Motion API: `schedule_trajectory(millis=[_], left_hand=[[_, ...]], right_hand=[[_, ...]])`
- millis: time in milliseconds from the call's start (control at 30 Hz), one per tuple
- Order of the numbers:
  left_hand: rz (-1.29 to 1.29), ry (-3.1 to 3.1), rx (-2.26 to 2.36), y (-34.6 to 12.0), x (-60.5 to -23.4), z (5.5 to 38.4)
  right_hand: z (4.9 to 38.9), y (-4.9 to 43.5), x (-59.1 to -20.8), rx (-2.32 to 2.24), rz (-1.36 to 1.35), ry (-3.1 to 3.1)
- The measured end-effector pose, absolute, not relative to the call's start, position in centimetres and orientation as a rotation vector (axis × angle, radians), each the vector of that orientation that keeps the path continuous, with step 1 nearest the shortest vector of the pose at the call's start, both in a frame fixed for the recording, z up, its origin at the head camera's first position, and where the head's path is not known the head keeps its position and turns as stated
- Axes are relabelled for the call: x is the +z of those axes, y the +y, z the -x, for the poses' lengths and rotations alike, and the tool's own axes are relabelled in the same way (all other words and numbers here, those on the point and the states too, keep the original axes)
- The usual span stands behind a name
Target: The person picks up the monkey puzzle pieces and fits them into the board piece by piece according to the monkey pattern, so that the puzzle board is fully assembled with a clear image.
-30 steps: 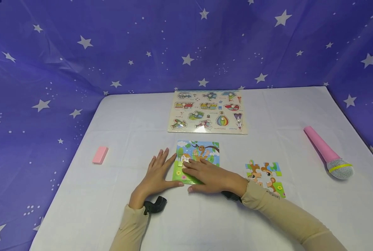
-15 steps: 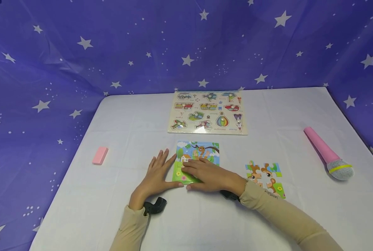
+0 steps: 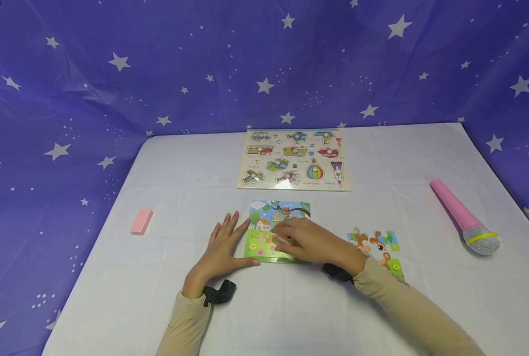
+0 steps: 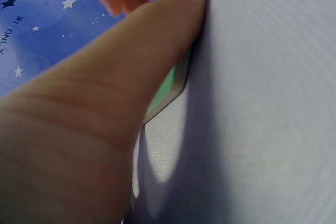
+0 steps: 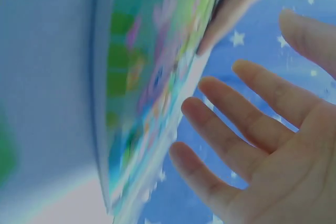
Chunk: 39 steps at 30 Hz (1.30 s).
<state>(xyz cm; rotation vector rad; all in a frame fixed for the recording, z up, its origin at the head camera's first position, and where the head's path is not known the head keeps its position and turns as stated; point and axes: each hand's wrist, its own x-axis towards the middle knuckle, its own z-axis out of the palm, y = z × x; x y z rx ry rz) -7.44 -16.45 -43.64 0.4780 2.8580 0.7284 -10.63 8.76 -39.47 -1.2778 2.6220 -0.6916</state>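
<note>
In the head view, a square jigsaw puzzle [image 3: 256, 247] with a house, flowers and an animal on a branch lies flat in its tray. My left hand [image 3: 222, 249] rests spread at its left edge, the thumb along the lower left corner; the left wrist view has that thumb [image 4: 152, 35] against the green border. Over the puzzle's right half hangs my right hand [image 3: 315, 242], hiding part of the picture. Its fingers [image 5: 231, 145] are apart and loosely bent in the right wrist view, nothing between them. Several loose jigsaw pieces [image 3: 383, 243] lie right of the puzzle, partly behind the right wrist.
Behind the puzzle lies a wooden peg board [image 3: 300, 168] with vehicle shapes. A pink toy microphone [image 3: 460, 212] is on the right, and a small pink block [image 3: 142, 221] on the left. A purple star-printed cloth [image 3: 229, 64] hangs behind the white-covered table [image 3: 193, 163].
My right hand has lifted off the puzzle and shifted a little to the right, its fingers more bent, uncovering the house and flowers. My left hand stays put.
</note>
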Motion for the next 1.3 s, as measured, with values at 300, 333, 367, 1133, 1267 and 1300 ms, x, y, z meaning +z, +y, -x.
schedule_trajectory(millis=[300, 333, 367, 1133, 1267, 1300], left_hand=[[-0.462, 2.853, 0.743, -16.3, -43.4, 7.4], [-0.462, 2.852, 0.746, -16.3, -43.4, 7.4], [-0.463, 2.853, 0.747, -16.3, -43.4, 7.4], [-0.465, 2.852, 0.745, -16.3, -43.5, 7.4], [-0.468, 2.852, 0.747, -16.3, -43.5, 7.3], [-0.468, 2.851, 0.747, -16.3, -43.5, 7.4]], right_hand=[[11.2, 14.6, -39.4, -0.772, 1.031, 2.774], [11.2, 15.4, -39.5, -0.786, 0.996, 2.788], [11.2, 16.2, -39.7, -0.796, 0.964, 2.804], [10.4, 24.7, -39.8, -0.814, 0.573, 2.84], [10.2, 24.4, -39.7, -0.759, 0.612, 2.786], [10.2, 24.3, -39.6, -0.745, 0.618, 2.774]])
